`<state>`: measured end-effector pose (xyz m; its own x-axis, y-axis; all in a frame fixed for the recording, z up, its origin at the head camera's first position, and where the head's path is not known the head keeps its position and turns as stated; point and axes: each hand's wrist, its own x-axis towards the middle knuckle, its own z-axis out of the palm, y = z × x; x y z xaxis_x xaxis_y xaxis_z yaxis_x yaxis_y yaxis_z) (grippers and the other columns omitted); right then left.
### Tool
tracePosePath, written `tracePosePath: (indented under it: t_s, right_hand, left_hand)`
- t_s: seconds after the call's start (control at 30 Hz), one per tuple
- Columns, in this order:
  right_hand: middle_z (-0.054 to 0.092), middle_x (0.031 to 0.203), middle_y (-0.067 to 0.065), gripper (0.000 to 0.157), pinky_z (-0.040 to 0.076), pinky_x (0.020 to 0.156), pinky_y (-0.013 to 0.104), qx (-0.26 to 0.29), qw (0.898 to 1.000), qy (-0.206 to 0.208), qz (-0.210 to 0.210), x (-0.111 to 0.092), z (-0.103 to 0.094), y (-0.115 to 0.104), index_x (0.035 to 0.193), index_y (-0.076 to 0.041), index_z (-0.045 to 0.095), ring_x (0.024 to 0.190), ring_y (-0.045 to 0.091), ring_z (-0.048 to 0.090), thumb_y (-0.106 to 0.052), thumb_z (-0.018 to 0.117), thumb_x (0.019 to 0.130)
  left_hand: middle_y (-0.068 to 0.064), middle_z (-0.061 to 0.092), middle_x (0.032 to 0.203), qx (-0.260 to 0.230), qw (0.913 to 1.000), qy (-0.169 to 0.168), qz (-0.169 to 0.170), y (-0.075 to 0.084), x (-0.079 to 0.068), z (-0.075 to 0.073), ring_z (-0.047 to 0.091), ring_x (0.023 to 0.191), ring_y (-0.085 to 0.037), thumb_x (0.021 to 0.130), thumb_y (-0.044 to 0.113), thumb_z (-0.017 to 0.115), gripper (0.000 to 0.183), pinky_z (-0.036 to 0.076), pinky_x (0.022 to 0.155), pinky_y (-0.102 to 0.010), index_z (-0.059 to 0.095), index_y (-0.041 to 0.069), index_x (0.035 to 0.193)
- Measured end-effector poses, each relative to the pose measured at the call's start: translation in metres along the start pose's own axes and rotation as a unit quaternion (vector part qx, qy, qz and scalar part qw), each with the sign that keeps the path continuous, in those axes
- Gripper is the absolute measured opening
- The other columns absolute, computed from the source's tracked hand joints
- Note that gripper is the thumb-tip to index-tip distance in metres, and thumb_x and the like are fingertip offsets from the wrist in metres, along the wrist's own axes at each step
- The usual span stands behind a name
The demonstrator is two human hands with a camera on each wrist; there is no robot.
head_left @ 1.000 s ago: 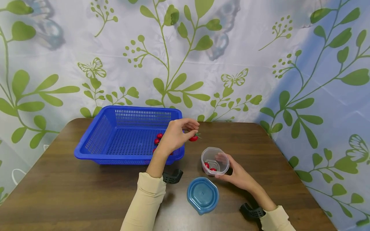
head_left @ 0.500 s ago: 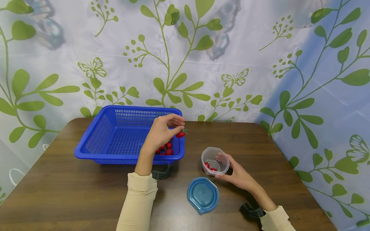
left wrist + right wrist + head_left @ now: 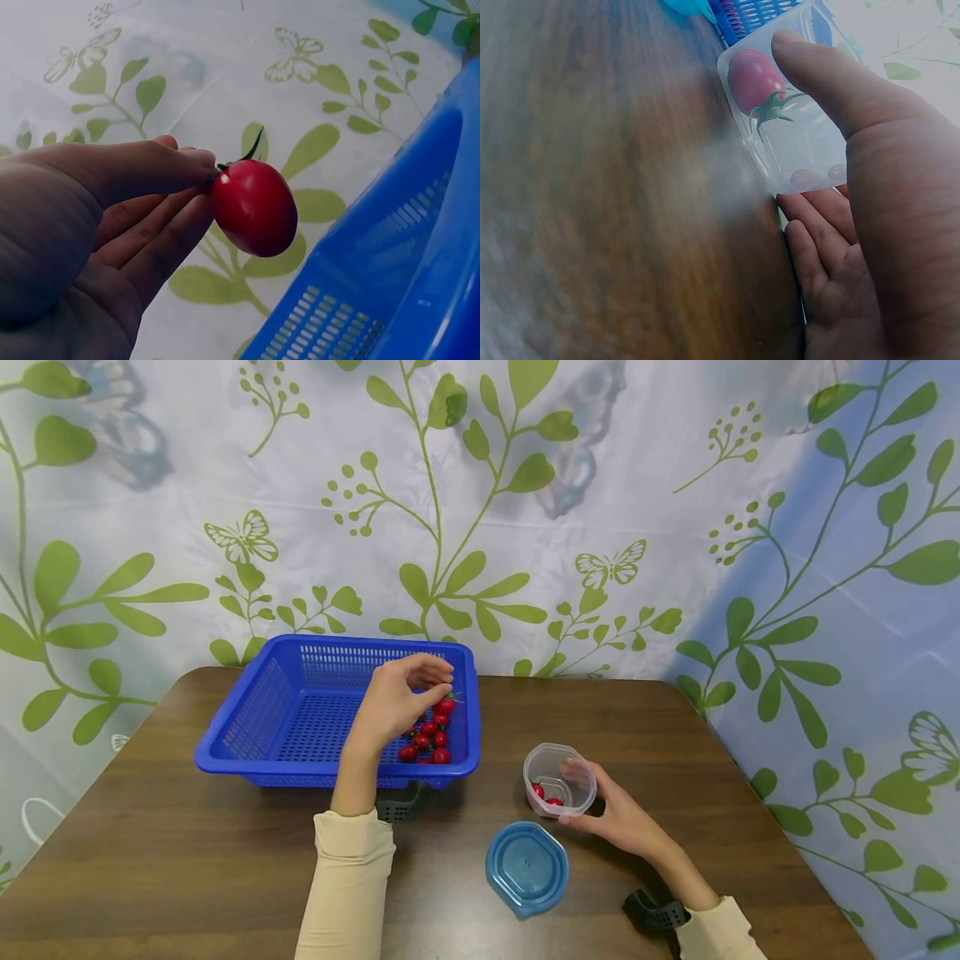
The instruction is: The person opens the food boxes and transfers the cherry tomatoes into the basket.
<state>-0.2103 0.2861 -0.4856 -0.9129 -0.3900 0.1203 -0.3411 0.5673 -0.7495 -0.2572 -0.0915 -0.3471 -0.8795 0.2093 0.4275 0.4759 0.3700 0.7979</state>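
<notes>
Thumb and fingertips of my left hand [image 3: 393, 697] pinch a red cherry tomato [image 3: 255, 208] at its green stem, above the right side of a blue basket [image 3: 247, 766]. Several more cherry tomatoes [image 3: 440, 738] lie below in that end of the basket, partly behind the hand. On the table, my right hand [image 3: 622, 814] grips a clear plastic container [image 3: 577, 760] from its right side, thumb at the near side and fingers behind. Inside the container, red cherry tomatoes [image 3: 754, 81] rest at the bottom.
A blue lid [image 3: 527, 866] lies flat on the wooden table [image 3: 187, 868], just in front of the container. Behind the table hangs a curtain [image 3: 480, 510] printed with leaves and butterflies. A white cable loop [image 3: 41, 814] shows at the far left.
My left hand has moved left with the pinched tomato, from beyond the basket's right rim to over the basket. More tomatoes in the basket show now. The right hand keeps its place on the container.
</notes>
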Motion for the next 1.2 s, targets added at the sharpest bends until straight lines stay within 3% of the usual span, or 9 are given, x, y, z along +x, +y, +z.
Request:
tracePosePath:
  t_s: [0.27, 0.6, 0.97, 1.2]
  right_hand:
    - [0.056, 0.151, 0.004, 0.086, 0.034, 0.117, 0.06, -0.009, 1.0, 0.002, -0.002, 0.0, 0.0, 0.0, 0.154, -0.02, 0.038, 0.143, 0.031, 0.049, -0.038, 0.086, 0.085]
    - [0.054, 0.152, 0.004, 0.089, 0.033, 0.117, 0.062, 0.003, 1.0, -0.001, 0.003, 0.0, -0.001, -0.001, 0.154, -0.018, 0.036, 0.144, 0.031, 0.048, -0.037, 0.087, 0.083]
    - [0.054, 0.152, 0.005, 0.087, 0.033, 0.117, 0.064, 0.002, 1.0, -0.001, -0.003, -0.001, -0.001, 0.001, 0.154, -0.018, 0.037, 0.143, 0.034, 0.048, -0.036, 0.086, 0.084]
    - [0.053, 0.153, 0.003, 0.087, 0.032, 0.118, 0.062, 0.008, 1.0, -0.002, 0.01, -0.001, -0.001, 0.0, 0.153, -0.022, 0.037, 0.145, 0.031, 0.047, -0.037, 0.087, 0.083]
  left_hand:
    - [-0.012, 0.076, 0.106, 0.021, 0.9995, 0.014, -0.02, -0.014, -0.004, -0.014, 0.073, 0.097, -0.027, 0.093, 0.005, 0.075, 0.021, 0.059, 0.09, -0.044, 0.073, 0.004, 0.114]
    - [-0.014, 0.075, 0.108, 0.036, 0.9981, 0.034, -0.036, -0.022, -0.008, -0.026, 0.072, 0.099, -0.028, 0.094, 0.006, 0.074, 0.022, 0.058, 0.093, -0.044, 0.072, 0.002, 0.115]
    - [-0.013, 0.075, 0.108, 0.035, 0.9979, 0.042, -0.034, -0.024, -0.009, -0.028, 0.073, 0.098, -0.026, 0.094, 0.009, 0.076, 0.022, 0.059, 0.092, -0.041, 0.072, 0.004, 0.115]
    - [-0.013, 0.075, 0.107, 0.022, 0.9988, 0.031, -0.032, -0.021, -0.007, -0.02, 0.072, 0.098, -0.027, 0.093, 0.01, 0.076, 0.023, 0.058, 0.093, -0.044, 0.072, 0.003, 0.115]
